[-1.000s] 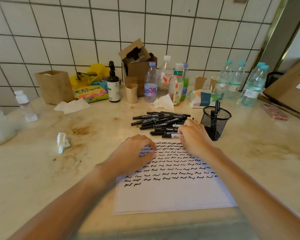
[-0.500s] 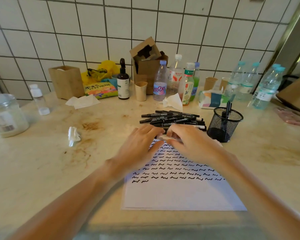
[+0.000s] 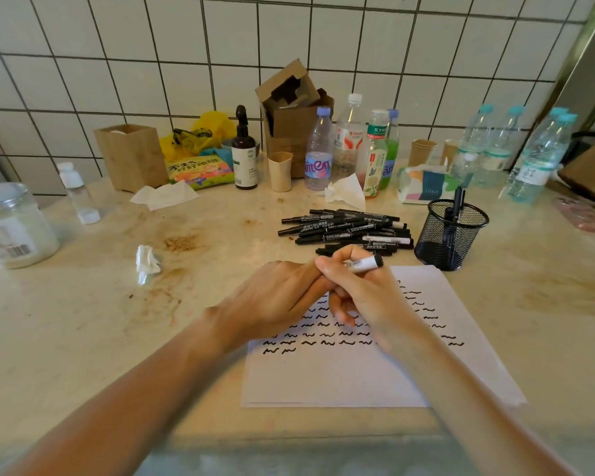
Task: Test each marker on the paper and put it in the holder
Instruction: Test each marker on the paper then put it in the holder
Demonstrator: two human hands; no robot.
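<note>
My right hand (image 3: 368, 297) holds a marker (image 3: 364, 263) with a white barcoded barrel and a black end, just above the top edge of the paper (image 3: 358, 376). My left hand (image 3: 272, 297) meets it at the marker's hidden left end, fingertips pinched there. Rows of black squiggles cover the paper's upper half. A pile of several black markers (image 3: 344, 230) lies just beyond my hands. The black mesh holder (image 3: 449, 235) stands to the right of the pile with a marker (image 3: 458, 201) upright in it.
Along the tiled wall stand several plastic bottles (image 3: 318, 152), a cardboard box (image 3: 289, 108), a paper cup (image 3: 280, 171), a brown spray bottle (image 3: 244, 156), a tissue pack (image 3: 423, 185) and a wooden box (image 3: 131, 156). A crumpled tissue (image 3: 146, 262) and a jar (image 3: 12, 225) sit left.
My right hand took a marker from the pile and lifted it over the paper's top. My left hand left the paper and joined it at the marker's end.
</note>
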